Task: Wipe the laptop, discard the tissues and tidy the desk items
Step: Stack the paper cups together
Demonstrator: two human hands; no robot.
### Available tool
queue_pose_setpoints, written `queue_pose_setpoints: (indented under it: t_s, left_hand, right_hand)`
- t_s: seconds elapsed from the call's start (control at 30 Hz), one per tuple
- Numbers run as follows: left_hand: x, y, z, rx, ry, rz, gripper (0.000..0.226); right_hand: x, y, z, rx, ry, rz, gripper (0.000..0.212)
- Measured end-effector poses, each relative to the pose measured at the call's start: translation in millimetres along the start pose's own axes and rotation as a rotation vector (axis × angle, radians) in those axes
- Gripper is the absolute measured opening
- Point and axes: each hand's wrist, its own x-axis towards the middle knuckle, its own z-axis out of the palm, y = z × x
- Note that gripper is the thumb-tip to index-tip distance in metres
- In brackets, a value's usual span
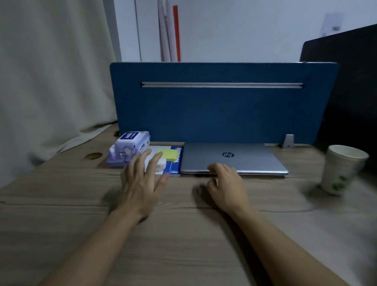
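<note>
A closed silver laptop lies at the back of the wooden desk, against a blue divider. My right hand has its curled fingertips at the laptop's front edge. To the laptop's left a blue notebook carries a yellow sticky-note pad and white round items. My left hand hovers with spread, straight fingers over those white items, holding nothing. A pack of wipes and a purple-white object stand left of the notebook.
A stack of paper cups stands at the right. The blue divider panel closes the desk's back. A round cable hole sits near the left edge, beside a curtain. A thin cable runs across the desk at the right.
</note>
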Motion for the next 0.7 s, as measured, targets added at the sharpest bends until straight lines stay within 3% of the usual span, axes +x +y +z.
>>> queue_pose_setpoints:
  t_s: [0.2,0.4,0.6,0.7]
  left_hand:
    - [-45.2,66.2,-10.9,-0.085,-0.121,0.071,0.069]
    - [-79.0,111.3,-24.3,-0.183,-0.222,0.065,0.059]
    - [-112.0,176.1,-29.1,-0.315,-0.3,0.119,0.063]
    - [-122.4,202.1,-28.0,-0.355,-0.348,0.137,0.064]
  right_hand:
    - [-61.3,18.5,-51.7,0.134,0.073,0.153,0.029]
    - [-130.8,42.6,-113.5,0.352,0.152,0.391,0.025]
    - [-190.4,62.1,-173.1,0.542,0.301,0.667,0.013]
    - [-212.5,71.3,-195.8,0.42,0.41,0.694,0.007]
